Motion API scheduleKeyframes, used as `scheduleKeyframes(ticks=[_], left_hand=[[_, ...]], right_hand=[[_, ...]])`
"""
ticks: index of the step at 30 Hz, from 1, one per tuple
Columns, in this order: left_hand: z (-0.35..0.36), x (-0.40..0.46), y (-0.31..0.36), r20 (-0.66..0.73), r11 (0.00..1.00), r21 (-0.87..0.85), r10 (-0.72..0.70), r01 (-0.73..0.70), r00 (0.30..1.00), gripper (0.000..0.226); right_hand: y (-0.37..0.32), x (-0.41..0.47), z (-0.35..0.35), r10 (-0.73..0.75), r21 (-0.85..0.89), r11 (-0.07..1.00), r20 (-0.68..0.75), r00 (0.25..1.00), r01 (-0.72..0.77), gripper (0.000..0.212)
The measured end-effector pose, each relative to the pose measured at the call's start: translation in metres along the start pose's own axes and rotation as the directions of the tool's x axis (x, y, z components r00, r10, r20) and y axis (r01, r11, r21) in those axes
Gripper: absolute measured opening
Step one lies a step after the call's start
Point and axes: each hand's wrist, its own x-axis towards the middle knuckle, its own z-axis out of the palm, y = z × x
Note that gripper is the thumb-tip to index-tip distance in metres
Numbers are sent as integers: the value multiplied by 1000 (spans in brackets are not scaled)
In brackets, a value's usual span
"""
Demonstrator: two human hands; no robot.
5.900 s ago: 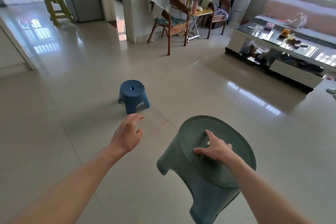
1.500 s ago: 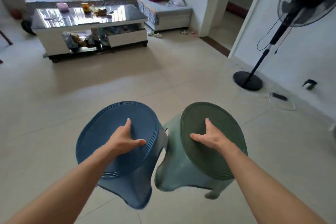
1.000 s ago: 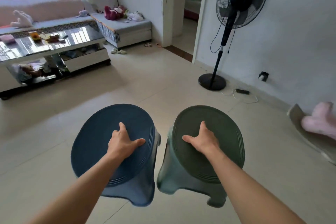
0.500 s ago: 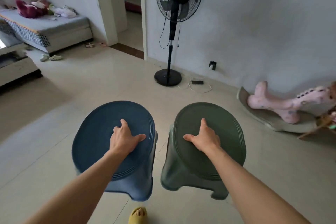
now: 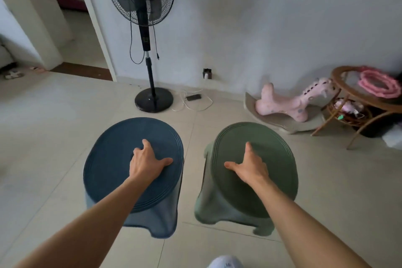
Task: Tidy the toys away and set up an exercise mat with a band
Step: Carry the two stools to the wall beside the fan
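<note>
Two plastic stools carried above a tiled floor, seen from the head view; the left hand lies on the seat of the blue stool, thumb spread to the right, its other fingers dipping into the seat's centre, where the grip itself is hidden; the right hand lies likewise on the green stool, thumb spread to the left, fingers hooked out of sight at the centre; the hands are well apart, one stool each, the stools side by side with a gap between them, legs clear of the tiles. Far centre, a black standing fan against the wall; just right of its base, a phone on a white cable; far right, a pink rocking toy on the floor beside a round rattan table, which bears a pink ring; far left, an open doorway.
</note>
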Motion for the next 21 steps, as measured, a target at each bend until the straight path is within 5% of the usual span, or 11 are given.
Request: scheduleKeyframes(ticks=[21], left_hand=[[50, 325, 208, 23, 1000, -8, -5, 5, 1000, 101]], right_hand=[[-46, 369, -53, -18, -37, 999, 14, 1000, 18, 102]])
